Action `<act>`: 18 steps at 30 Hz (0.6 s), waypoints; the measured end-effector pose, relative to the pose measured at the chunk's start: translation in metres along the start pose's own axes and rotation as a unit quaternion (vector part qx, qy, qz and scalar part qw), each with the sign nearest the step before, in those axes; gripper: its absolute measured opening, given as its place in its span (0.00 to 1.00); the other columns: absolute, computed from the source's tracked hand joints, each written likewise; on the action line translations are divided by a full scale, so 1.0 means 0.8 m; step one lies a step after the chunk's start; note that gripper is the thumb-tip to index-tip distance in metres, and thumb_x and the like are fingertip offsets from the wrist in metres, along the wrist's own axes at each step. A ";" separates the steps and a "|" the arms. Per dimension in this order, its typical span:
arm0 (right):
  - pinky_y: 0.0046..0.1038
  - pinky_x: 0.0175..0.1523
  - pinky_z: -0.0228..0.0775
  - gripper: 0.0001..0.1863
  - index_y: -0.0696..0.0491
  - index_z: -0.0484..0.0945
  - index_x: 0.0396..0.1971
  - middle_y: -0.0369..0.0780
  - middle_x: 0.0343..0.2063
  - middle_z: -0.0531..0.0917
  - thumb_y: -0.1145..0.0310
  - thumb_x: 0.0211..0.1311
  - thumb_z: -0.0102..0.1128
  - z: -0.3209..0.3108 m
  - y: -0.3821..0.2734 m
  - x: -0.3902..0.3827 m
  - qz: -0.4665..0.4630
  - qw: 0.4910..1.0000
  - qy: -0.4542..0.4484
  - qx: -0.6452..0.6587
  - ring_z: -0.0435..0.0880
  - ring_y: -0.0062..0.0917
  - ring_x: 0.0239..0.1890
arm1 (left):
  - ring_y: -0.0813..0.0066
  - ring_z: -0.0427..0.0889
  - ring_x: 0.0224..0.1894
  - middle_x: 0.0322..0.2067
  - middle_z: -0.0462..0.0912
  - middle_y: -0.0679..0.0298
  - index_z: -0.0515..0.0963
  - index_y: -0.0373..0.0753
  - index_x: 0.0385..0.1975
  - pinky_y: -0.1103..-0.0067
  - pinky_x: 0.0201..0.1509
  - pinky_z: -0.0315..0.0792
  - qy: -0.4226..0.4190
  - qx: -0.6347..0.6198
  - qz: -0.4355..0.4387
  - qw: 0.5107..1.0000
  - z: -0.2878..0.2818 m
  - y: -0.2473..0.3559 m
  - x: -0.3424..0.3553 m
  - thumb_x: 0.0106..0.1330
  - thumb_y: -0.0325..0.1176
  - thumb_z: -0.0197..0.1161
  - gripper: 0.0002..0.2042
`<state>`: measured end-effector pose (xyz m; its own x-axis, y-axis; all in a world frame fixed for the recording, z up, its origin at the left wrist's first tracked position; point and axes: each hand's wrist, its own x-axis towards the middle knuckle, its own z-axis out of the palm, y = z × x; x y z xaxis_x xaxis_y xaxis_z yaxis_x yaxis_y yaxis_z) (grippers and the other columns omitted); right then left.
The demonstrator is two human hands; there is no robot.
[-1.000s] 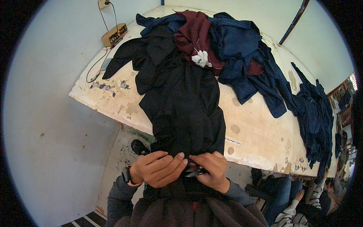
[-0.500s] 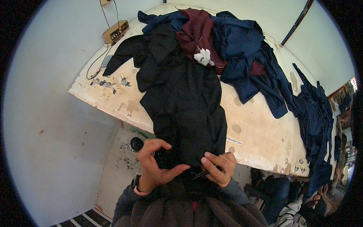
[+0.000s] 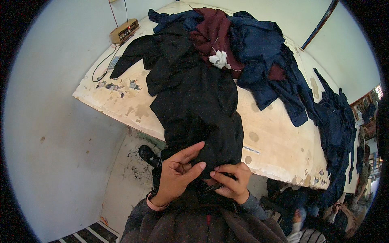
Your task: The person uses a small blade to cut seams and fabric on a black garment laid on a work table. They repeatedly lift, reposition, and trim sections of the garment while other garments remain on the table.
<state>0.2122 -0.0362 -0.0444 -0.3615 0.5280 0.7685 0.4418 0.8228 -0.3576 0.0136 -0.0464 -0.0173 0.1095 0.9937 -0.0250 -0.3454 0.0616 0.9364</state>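
A long black cloth garment (image 3: 194,109) drapes over the table's near edge toward me. My left hand (image 3: 178,174) lies against its lower left part, index finger and thumb stretched out with a gap between them. Its other fingers are curled and partly hidden. At the hanging end, my right hand (image 3: 234,180) pinches the cloth between thumb and fingers. A small dark pointed metal tool (image 3: 211,187), perhaps thread snips, pokes out from under that same hand; most of it is covered.
Navy garments (image 3: 259,52) and a maroon cloth (image 3: 212,30) with a white scrap (image 3: 219,59) lie along the far side of the pale worn table (image 3: 275,150). A radio-like box (image 3: 125,31) with wires stands at the far left. Another person's hand (image 3: 298,216) shows at lower right.
My left hand has moved right and slightly up, onto the cloth, its index finger straighter. My right hand stays at the cloth's end. A dark shoe at the left shows more.
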 end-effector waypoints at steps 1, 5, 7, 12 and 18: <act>0.22 0.27 0.60 0.15 0.45 0.88 0.38 0.35 0.35 0.85 0.69 0.46 0.77 0.002 -0.003 0.001 0.027 0.999 0.029 0.031 0.75 0.18 0.22 | 0.79 0.76 0.58 0.63 0.75 0.56 0.69 0.29 0.64 0.85 0.55 0.73 0.001 0.001 0.001 1.000 0.001 -0.001 0.000 0.65 0.16 0.64 0.26; 0.22 0.31 0.66 0.16 0.49 0.87 0.38 0.37 0.31 0.78 0.73 0.45 0.79 0.000 -0.018 0.012 0.137 0.982 0.102 0.078 0.77 0.22 0.26 | 0.86 0.76 0.52 0.61 0.76 0.56 0.71 0.30 0.63 0.90 0.50 0.70 0.012 0.012 0.004 1.000 0.005 -0.004 -0.001 0.65 0.17 0.64 0.24; 0.22 0.34 0.69 0.16 0.54 0.86 0.36 0.40 0.32 0.77 0.77 0.43 0.79 -0.003 -0.018 0.016 0.184 0.975 0.106 0.065 0.77 0.23 0.29 | 0.88 0.76 0.49 0.61 0.76 0.56 0.72 0.30 0.63 0.92 0.47 0.69 0.018 0.042 -0.015 0.999 0.007 0.000 -0.001 0.65 0.18 0.64 0.24; 0.22 0.37 0.69 0.14 0.56 0.85 0.35 0.40 0.33 0.77 0.78 0.45 0.77 0.007 -0.015 0.039 0.263 0.954 0.102 0.097 0.78 0.25 0.34 | 0.93 0.75 0.43 0.60 0.77 0.57 0.73 0.31 0.62 0.93 0.43 0.68 0.020 0.040 -0.010 0.999 0.006 -0.001 -0.006 0.65 0.19 0.64 0.23; 0.21 0.43 0.66 0.09 0.59 0.79 0.36 0.40 0.36 0.75 0.78 0.56 0.68 0.008 -0.008 0.040 0.341 0.899 0.063 0.266 0.75 0.21 0.38 | 0.93 0.75 0.42 0.58 0.79 0.59 0.75 0.31 0.60 0.93 0.42 0.69 0.021 0.045 0.014 0.999 0.006 -0.010 -0.005 0.65 0.19 0.64 0.22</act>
<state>0.1924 -0.0231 -0.0207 -0.0441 0.9474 0.3169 0.0573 0.3191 -0.9460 0.0205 -0.0516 -0.0231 0.0608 0.9981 -0.0114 -0.2634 0.0270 0.9643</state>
